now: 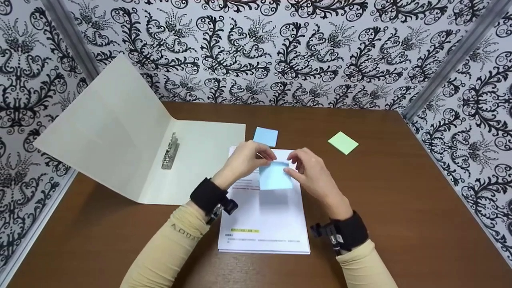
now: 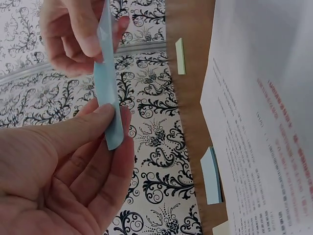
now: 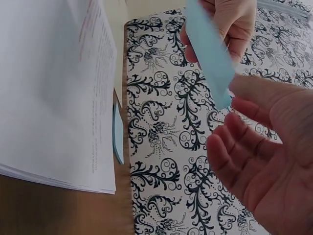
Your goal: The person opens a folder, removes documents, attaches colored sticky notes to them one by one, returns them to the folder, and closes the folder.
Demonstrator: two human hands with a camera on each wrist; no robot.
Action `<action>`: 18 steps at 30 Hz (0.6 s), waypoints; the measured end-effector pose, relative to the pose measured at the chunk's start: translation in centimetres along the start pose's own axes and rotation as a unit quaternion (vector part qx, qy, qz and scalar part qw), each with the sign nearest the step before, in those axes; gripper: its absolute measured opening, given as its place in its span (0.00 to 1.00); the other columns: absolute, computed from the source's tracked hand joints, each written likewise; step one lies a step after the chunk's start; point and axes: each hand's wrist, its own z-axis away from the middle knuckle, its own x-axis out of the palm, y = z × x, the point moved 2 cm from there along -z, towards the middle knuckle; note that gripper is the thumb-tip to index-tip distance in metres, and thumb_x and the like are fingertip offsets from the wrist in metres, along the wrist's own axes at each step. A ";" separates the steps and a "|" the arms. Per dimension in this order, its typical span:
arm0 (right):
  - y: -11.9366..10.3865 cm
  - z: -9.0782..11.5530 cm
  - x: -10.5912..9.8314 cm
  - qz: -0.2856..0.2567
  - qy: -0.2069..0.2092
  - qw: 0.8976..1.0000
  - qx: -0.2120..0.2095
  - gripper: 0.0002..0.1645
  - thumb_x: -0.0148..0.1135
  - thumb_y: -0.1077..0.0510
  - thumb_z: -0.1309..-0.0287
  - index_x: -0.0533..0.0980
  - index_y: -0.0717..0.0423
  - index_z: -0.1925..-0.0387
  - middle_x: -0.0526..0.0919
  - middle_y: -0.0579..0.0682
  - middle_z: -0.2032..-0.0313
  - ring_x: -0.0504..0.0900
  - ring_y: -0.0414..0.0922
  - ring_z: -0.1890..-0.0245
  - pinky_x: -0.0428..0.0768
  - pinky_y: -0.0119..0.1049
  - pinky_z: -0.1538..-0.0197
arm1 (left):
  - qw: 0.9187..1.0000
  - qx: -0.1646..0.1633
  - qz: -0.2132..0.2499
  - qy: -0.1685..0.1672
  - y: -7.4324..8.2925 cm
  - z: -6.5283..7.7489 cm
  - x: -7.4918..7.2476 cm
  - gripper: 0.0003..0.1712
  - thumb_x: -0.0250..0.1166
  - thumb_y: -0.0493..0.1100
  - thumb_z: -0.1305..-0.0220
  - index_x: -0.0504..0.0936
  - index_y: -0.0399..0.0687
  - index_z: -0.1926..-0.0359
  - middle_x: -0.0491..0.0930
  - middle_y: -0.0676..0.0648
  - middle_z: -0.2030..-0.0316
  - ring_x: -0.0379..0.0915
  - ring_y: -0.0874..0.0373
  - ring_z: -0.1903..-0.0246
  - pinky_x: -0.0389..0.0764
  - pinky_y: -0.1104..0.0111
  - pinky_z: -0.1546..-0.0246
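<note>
A pale blue sticky note (image 1: 276,178) is held up over a stack of printed paper (image 1: 280,224), its shadow falling on the top sheet. My left hand (image 1: 248,160) pinches its upper left part between thumb and fingers; the left wrist view shows that thumb (image 2: 105,115) flat on the note (image 2: 108,88). At the opposite side my right hand (image 1: 314,172) has its thumb on the note's face and the index finger by its edge. The right wrist view shows the right hand's other fingers (image 3: 225,156) loosely bent, clear of the note (image 3: 210,54).
An open white folder (image 1: 200,140) with a metal clip (image 1: 171,152) lies at the left, its cover tilted up. A blue sticky pad (image 1: 266,136) lies just beyond the paper stack. Farther right is a green sticky pad (image 1: 343,143). Patterned walls (image 1: 256,52) border the brown table (image 1: 400,200).
</note>
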 end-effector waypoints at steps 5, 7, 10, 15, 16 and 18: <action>0.6 0.1 0.9 -0.004 -0.007 1.000 -0.001 0.13 0.68 0.63 0.40 0.78 0.59 0.54 0.82 0.57 0.62 0.81 0.50 0.64 0.82 0.40 0.60 | 1.000 0.012 0.002 0.006 -0.2 0.6 0.7 0.07 0.69 0.33 0.38 0.89 0.44 0.60 0.90 0.46 0.64 0.85 0.56 0.61 0.84 0.65 0.55; 0.7 0.1 1.2 -0.014 -0.008 1.000 -0.004 0.10 0.66 0.64 0.39 0.79 0.58 0.55 0.83 0.55 0.64 0.81 0.48 0.64 0.83 0.39 0.60 | 1.000 0.030 -0.006 0.008 -0.3 0.8 0.8 0.07 0.68 0.33 0.38 0.89 0.44 0.60 0.90 0.46 0.64 0.86 0.56 0.61 0.84 0.64 0.55; 0.9 0.0 1.6 -0.026 -0.015 1.000 0.003 0.08 0.65 0.65 0.38 0.81 0.58 0.57 0.85 0.53 0.63 0.81 0.45 0.64 0.85 0.40 0.59 | 0.998 0.052 -0.021 0.008 -0.5 1.0 1.0 0.08 0.68 0.32 0.38 0.89 0.44 0.60 0.90 0.46 0.63 0.86 0.56 0.60 0.85 0.64 0.54; 1.2 -0.1 2.0 -0.035 -0.035 0.999 0.014 0.05 0.66 0.64 0.39 0.82 0.58 0.60 0.87 0.54 0.61 0.83 0.46 0.63 0.87 0.45 0.55 | 0.998 0.048 -0.034 -0.005 -1.1 1.4 1.5 0.12 0.65 0.29 0.36 0.88 0.43 0.55 0.89 0.45 0.57 0.86 0.54 0.55 0.85 0.63 0.50; 1.3 -0.1 2.1 -0.033 -0.040 0.999 0.016 0.05 0.66 0.64 0.39 0.83 0.58 0.60 0.87 0.54 0.61 0.83 0.47 0.62 0.87 0.45 0.55 | 0.999 0.041 -0.035 -0.009 -1.3 1.5 1.6 0.13 0.64 0.29 0.36 0.88 0.42 0.53 0.89 0.44 0.55 0.86 0.53 0.55 0.85 0.63 0.50; 1.4 -0.1 2.3 -0.024 -0.053 0.998 0.021 0.05 0.66 0.64 0.39 0.83 0.58 0.61 0.87 0.54 0.62 0.82 0.47 0.63 0.86 0.45 0.55 | 0.999 0.023 -0.040 -0.015 -1.6 1.6 1.9 0.14 0.65 0.30 0.36 0.87 0.41 0.51 0.88 0.43 0.52 0.87 0.52 0.54 0.85 0.62 0.49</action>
